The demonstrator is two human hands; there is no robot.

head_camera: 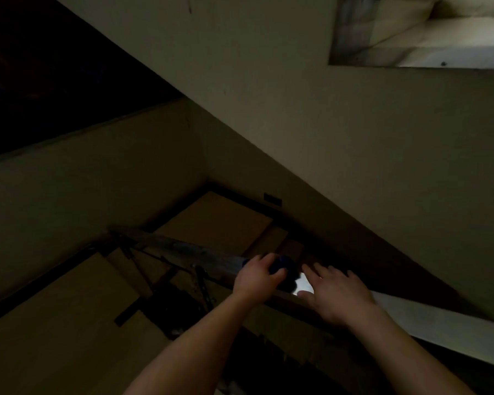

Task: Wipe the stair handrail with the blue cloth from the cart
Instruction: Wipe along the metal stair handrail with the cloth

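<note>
Now left hand (256, 277) grips cloth (282, 266) on handrail (188, 249), right hand (338, 295) splayed

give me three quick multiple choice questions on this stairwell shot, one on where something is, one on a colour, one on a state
1. Where is the cloth?
A. on the handrail, under the left hand
B. lying on a stair step
C. hanging on the wall

2. What colour is the cloth?
A. white
B. dark blue
C. red

3. How is the right hand?
A. clenched in a fist
B. gripping the cloth
C. open, fingers spread

Answers:
1 A, the left hand holds the cloth against the handrail.
2 B, dark blue folds show past the fingers.
3 C, its fingers are straight and apart, holding nothing.
</note>
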